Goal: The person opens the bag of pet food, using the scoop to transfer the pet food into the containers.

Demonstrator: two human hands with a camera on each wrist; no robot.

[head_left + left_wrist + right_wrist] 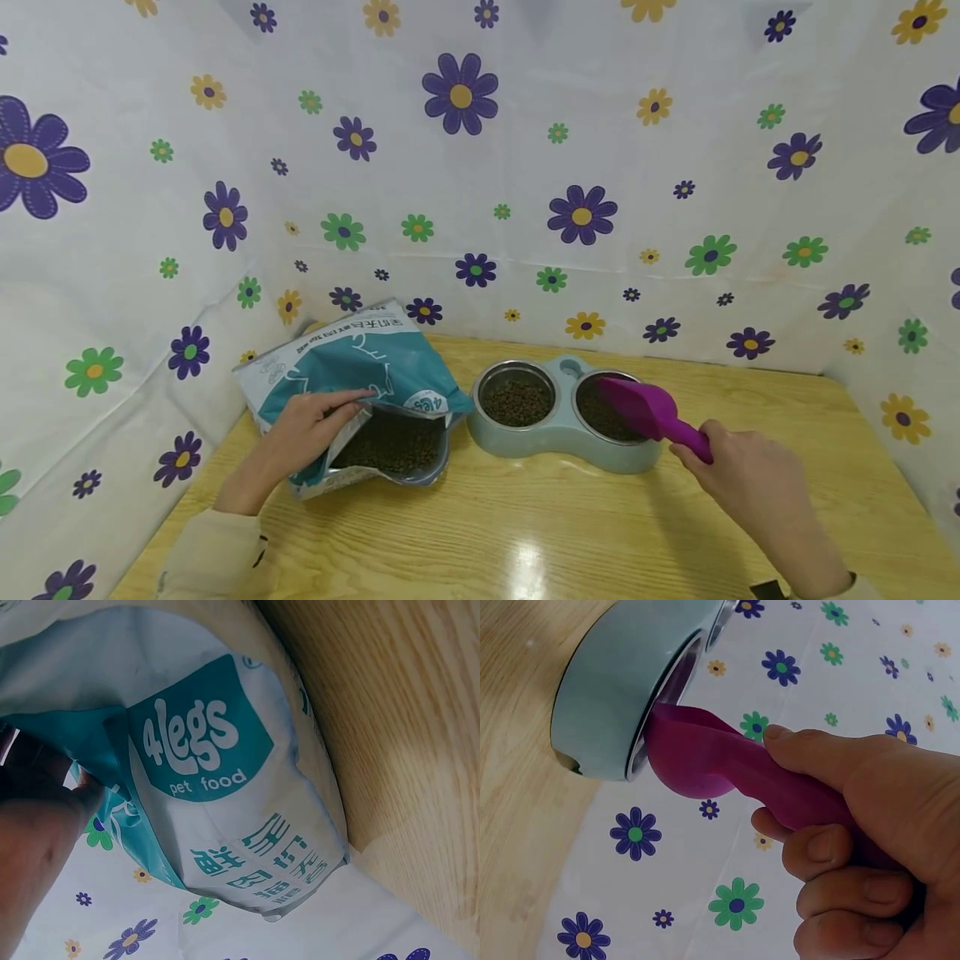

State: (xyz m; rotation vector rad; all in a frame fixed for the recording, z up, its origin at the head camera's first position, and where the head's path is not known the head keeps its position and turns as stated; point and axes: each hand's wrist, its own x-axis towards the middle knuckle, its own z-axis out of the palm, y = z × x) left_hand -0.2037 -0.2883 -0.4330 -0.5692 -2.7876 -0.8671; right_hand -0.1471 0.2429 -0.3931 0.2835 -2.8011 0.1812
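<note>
A purple scoop [637,407] is gripped by its handle in my right hand [757,475]. Its blade tilts down into the right metal bowl of a light blue double pet bowl [555,443]; in the right wrist view the scoop [694,754] meets the bowl's rim. Brown kibble [517,403] lies in the left bowl, and more shows under the scoop. To the left, my left hand [300,437] holds the mouth edge of a teal and white pet food bag [360,354], which lies on its side with kibble [401,446] inside. The left wrist view hides most of those fingers.
The bag and bowls stand on a light wooden table [465,533], the bag just left of the bowls. A white flower-patterned sheet [525,167] hangs behind and along both sides. Between the two bowls is a small round recess [570,367].
</note>
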